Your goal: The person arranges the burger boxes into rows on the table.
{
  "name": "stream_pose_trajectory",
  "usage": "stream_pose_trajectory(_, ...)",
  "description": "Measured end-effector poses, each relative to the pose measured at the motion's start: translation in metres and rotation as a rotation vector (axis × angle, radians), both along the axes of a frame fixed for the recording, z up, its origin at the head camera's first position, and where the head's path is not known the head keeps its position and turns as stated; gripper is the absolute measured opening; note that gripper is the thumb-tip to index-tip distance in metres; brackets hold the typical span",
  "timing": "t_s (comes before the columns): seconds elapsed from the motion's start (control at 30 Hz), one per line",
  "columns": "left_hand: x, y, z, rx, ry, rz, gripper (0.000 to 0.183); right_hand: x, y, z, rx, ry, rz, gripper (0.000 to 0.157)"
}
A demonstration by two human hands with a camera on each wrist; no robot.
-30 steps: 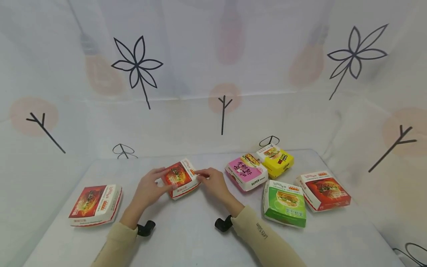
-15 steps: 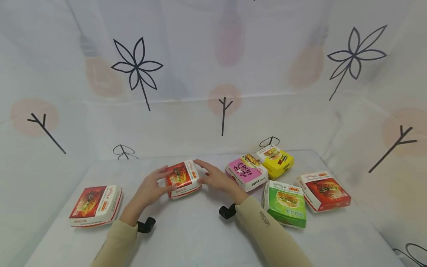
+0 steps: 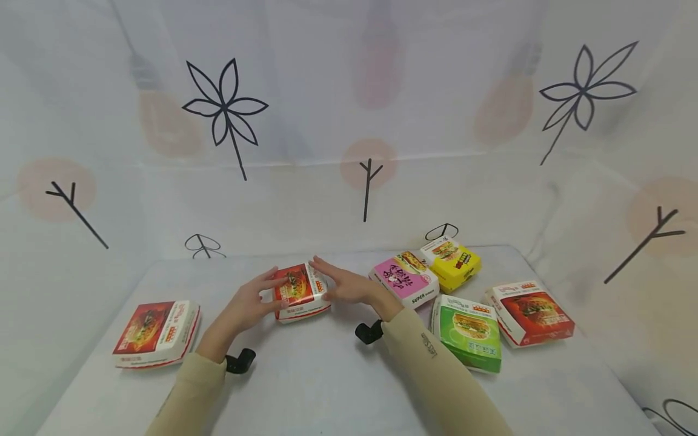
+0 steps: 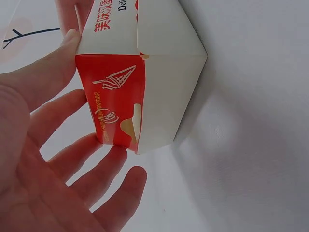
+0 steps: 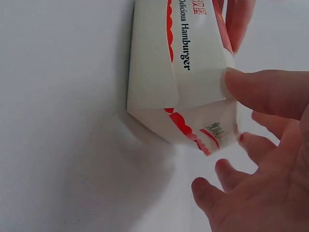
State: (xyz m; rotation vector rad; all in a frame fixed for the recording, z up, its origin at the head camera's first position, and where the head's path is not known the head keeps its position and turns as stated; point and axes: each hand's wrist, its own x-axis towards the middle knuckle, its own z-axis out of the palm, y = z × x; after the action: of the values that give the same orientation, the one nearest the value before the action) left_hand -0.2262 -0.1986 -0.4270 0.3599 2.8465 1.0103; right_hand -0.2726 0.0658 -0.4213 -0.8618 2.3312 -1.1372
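Observation:
A red and white hamburger box [image 3: 297, 290] sits at the middle of the table between my two hands. My left hand [image 3: 248, 307] holds its left side, thumb at the front corner and fingers spread along the red end panel, as the left wrist view shows. On the opposite side my right hand [image 3: 353, 287] spans the box's right end, thumb at the front corner and index finger at the back corner. In the right wrist view the white end flap [image 5: 207, 126] shows under that thumb, and the other fingers are loosely bent behind it.
Another red hamburger box [image 3: 157, 334] lies at the left. Grouped at the right are a pink box [image 3: 400, 278], a yellow box [image 3: 458, 266], a green box [image 3: 469, 336] and a red box [image 3: 531, 312]. A patterned cloth [image 3: 305, 206] hangs behind the white table [image 3: 316, 381].
The hamburger box has turned a little, so it lies straighter to me. My right hand has moved from pinching its right edge to spanning its right end; the left hand stays at the left side.

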Motion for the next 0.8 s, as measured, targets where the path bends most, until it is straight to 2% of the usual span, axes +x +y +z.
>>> stream_pose_trajectory(0.23,0.000,0.000,-0.004,0.045,0.028,0.008,0.066,-0.003,0.000,-0.004,0.028,-0.027,-0.050,0.077)
stream_pose_trajectory(0.37,0.000,-0.001,-0.004,0.048,0.048,0.039,0.063,-0.002,0.001,-0.006,0.023,0.005,-0.065,0.076)
stream_pose_trajectory(0.47,0.000,0.000,-0.004,0.044,0.060,0.082,0.058,-0.001,0.002,-0.008,0.031,0.048,-0.080,0.074)
stream_pose_trajectory(0.63,0.001,0.001,-0.005,0.059,0.077,0.191,0.046,0.003,0.004,-0.010,0.060,0.132,-0.114,0.071)
stream_pose_trajectory(0.8,0.000,0.001,-0.005,0.062,0.113,0.287,0.036,0.011,0.004,-0.008,0.077,0.225,-0.152,0.058)
